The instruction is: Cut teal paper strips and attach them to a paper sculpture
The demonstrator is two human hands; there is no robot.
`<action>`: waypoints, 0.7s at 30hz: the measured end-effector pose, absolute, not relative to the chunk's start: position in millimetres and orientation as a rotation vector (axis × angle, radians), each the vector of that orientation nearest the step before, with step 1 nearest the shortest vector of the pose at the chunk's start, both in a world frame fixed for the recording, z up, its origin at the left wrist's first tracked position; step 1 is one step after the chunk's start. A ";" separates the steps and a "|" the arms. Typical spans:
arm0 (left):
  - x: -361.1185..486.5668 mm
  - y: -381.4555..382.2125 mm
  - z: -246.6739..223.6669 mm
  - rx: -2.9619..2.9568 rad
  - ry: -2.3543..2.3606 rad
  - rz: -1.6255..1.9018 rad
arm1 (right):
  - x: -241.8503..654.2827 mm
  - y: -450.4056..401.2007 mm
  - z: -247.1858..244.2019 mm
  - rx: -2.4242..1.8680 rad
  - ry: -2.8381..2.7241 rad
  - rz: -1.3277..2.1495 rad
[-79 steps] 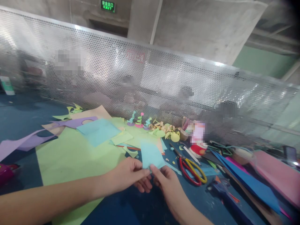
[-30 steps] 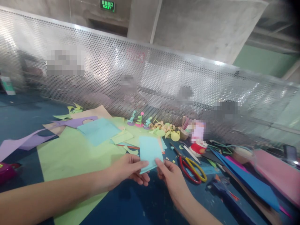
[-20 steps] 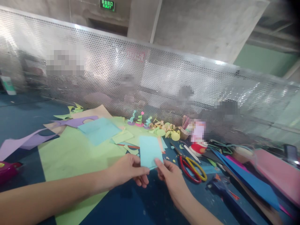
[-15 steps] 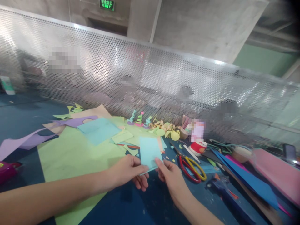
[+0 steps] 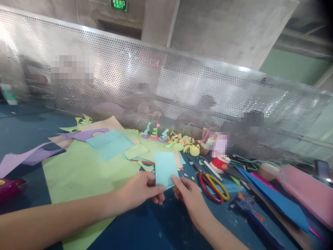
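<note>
A small rectangle of light blue paper [image 5: 165,168] is held up between both my hands, above the near part of the table. My left hand [image 5: 144,187] pinches its lower left corner between thumb and fingers. At the lower right edge, my right hand [image 5: 187,194] grips it the same way, thumb on top. Under my left forearm lies a large light green sheet [image 5: 91,177], with a bigger light blue sheet [image 5: 110,144] on it. Scissors [image 5: 213,185] with red and yellow handles lie just right of my right hand.
A dark blue glue gun [image 5: 251,215] and blue and pink sheets [image 5: 307,191] lie at the right. Small paper spirals on round bases [image 5: 155,133] stand at the back, before a perforated metal screen [image 5: 125,73]. A magenta tool [image 5: 10,189] is at far left.
The light blue paper and both hands have shifted only very slightly. The fingers of my left hand have curled in a little under the paper. Everything else stays in place.
</note>
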State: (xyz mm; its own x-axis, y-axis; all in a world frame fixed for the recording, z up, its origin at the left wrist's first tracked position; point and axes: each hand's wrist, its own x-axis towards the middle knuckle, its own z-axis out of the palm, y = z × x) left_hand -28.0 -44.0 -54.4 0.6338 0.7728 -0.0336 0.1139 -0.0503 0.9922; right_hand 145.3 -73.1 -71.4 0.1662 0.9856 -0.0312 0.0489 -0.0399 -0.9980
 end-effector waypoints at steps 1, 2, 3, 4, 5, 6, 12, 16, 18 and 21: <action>-28.5 -44.0 -55.2 1.556 0.773 0.638 | 146.7 -72.0 -73.2 -1.331 -1.126 1.092; -29.0 -43.9 -56.7 1.557 0.780 0.643 | 148.1 -71.0 -75.2 -1.318 -1.147 1.102; -29.5 -43.5 -58.8 1.558 0.786 0.647 | 149.4 -70.1 -77.1 -1.310 -1.166 1.113; -29.9 -43.1 -61.4 1.558 0.792 0.652 | 150.5 -69.4 -78.8 -1.305 -1.185 1.122; -30.2 -42.5 -64.3 1.559 0.797 0.655 | 151.4 -69.0 -80.2 -1.304 -1.204 1.126; -30.4 -42.0 -67.2 1.564 0.806 0.665 | 152.0 -68.7 -81.2 -1.309 -1.219 1.118; -30.1 -43.0 -74.1 1.600 0.804 0.700 | 151.7 -69.6 -81.7 -1.386 -1.257 1.068; -30.2 -44.2 -71.0 1.614 0.813 0.710 | 151.5 -68.5 -83.6 -1.321 -1.237 1.115; -30.6 -44.0 -70.6 1.614 0.817 0.711 | 151.6 -68.1 -84.6 -1.287 -1.242 1.124; -31.1 -43.4 -72.0 1.607 0.823 0.704 | 151.5 -68.4 -84.7 -1.323 -1.265 1.088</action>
State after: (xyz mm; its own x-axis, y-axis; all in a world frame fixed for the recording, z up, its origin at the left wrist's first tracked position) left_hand -31.1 -43.4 -72.0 0.5754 0.8178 0.0131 0.1392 -0.1137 0.9837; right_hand 151.5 -68.4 -84.7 0.0603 0.9980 0.0177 0.1316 0.0096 -0.9913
